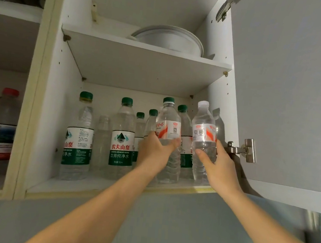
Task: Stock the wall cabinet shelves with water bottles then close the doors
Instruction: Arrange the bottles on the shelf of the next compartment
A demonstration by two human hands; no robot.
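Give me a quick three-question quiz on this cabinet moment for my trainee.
1. True or false: the left hand and right hand each hold a bottle.
2. What colour is the cap on the right hand's bottle? A green, B white, C red.
3. What sits on the upper shelf?

Key: 1 true; the left hand holds the green-capped bottle. 2 B. 3 a white round dish; its exact type is hard to tell.
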